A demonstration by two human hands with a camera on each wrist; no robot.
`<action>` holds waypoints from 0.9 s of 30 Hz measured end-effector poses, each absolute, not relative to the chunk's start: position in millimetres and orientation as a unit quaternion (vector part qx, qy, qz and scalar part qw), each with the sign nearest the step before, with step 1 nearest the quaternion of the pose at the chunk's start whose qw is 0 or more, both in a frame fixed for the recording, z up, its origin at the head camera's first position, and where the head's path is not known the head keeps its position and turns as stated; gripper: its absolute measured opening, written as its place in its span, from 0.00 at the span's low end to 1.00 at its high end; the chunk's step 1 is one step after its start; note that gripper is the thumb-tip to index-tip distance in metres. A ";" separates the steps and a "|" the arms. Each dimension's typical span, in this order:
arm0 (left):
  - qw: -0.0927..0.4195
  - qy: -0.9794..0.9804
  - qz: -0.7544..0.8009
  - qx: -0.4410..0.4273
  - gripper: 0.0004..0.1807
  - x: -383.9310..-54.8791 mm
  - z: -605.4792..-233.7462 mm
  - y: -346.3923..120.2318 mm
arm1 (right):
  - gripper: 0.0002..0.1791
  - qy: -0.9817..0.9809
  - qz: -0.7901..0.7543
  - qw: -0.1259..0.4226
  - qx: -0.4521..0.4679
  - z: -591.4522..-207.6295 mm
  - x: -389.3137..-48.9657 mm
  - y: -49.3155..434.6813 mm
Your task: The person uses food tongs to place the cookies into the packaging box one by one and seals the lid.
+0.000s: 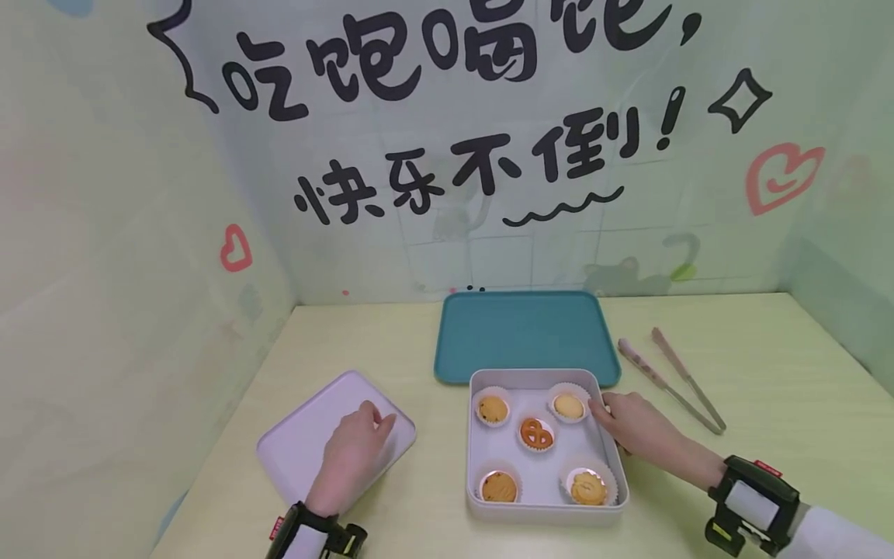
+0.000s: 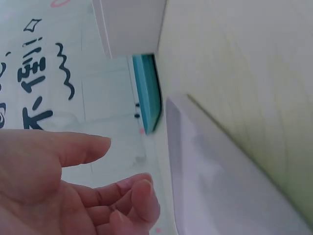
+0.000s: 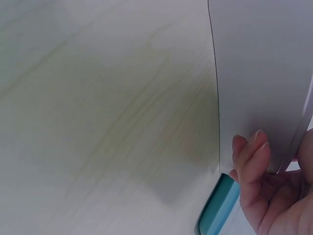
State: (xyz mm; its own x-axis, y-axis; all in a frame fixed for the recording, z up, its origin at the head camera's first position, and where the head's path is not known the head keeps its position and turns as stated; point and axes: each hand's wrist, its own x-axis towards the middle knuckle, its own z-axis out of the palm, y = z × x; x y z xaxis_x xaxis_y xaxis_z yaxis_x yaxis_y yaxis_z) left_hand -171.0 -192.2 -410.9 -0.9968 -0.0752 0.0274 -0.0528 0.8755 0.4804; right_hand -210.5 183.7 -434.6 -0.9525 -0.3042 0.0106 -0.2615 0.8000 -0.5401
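A lavender rectangular box (image 1: 545, 514) stands on the table, holding several cookies in white paper cups, with a pretzel (image 1: 536, 435) in the middle. My right hand (image 1: 639, 425) grips the box's right side near the far corner, thumb over the rim. In the right wrist view, its fingers (image 3: 253, 161) lie against the outer wall (image 3: 264, 73). To the left, my left hand (image 1: 351, 460) hovers over a flat lavender lid (image 1: 300, 442), holding nothing. The left wrist view shows its thumb apart from loosely bent fingers, beside the lid's raised edge (image 2: 176, 147).
Behind the box lies a teal tray (image 1: 524, 334), its near edge hidden by the box. Tongs (image 1: 680, 380) with pinkish handles rest spread on the table at the right. A printed wall sheet (image 1: 447, 256) bounds the table at the back, with more sheets at both sides.
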 end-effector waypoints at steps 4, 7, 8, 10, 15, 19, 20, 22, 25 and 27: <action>0.008 -0.972 -0.219 0.084 0.17 -170.4 -408.4 -230.8 | 0.15 0.949 -0.275 0.037 -0.147 -433.9 -211.6 184.5; 0.021 -0.971 -0.205 0.121 0.20 -174.4 -412.2 -261.9 | 0.15 0.950 -0.274 0.037 -0.147 -433.3 -211.2 184.4; 0.025 -0.970 -0.203 0.134 0.20 -176.0 -413.7 -271.9 | 0.15 0.950 -0.273 0.037 -0.148 -432.9 -211.0 184.4; 0.029 -0.967 -0.197 0.162 0.22 -178.7 -416.5 -290.3 | 0.15 0.950 -0.271 0.037 -0.149 -432.3 -210.5 184.2; -0.002 -0.959 -0.195 0.204 0.24 -182.6 -421.0 -319.0 | 0.15 0.951 -0.269 0.039 -0.149 -431.7 -208.8 185.1; -0.043 -0.958 -0.195 0.209 0.22 -186.8 -422.3 -326.9 | 0.16 0.951 -0.271 0.036 -0.146 -431.9 -208.9 185.9; -0.049 -0.957 -0.195 0.207 0.21 -188.0 -422.3 -327.9 | 0.16 0.951 -0.271 0.035 -0.147 -432.1 -209.1 185.9; -0.055 -0.959 -0.193 0.200 0.19 -190.0 -422.3 -329.6 | 0.16 0.951 -0.271 0.036 -0.146 -432.7 -209.7 185.6; -0.058 -0.965 -0.187 0.174 0.15 -191.4 -422.3 -332.7 | 0.16 0.950 -0.272 0.037 -0.146 -433.4 -210.4 184.7; -0.057 -0.970 -0.180 0.151 0.12 -191.5 -423.0 -334.9 | 0.16 0.951 -0.272 0.037 -0.145 -433.7 -210.5 183.9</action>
State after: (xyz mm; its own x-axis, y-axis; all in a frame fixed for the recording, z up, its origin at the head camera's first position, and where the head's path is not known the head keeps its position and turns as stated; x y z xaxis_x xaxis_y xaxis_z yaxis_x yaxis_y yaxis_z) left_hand -191.5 -334.9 -423.0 -0.9480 -0.2719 -0.1654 -0.3131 0.8900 0.3314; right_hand -210.5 183.9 -433.7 -0.9552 -0.2959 0.0086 -0.2556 0.8099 -0.5280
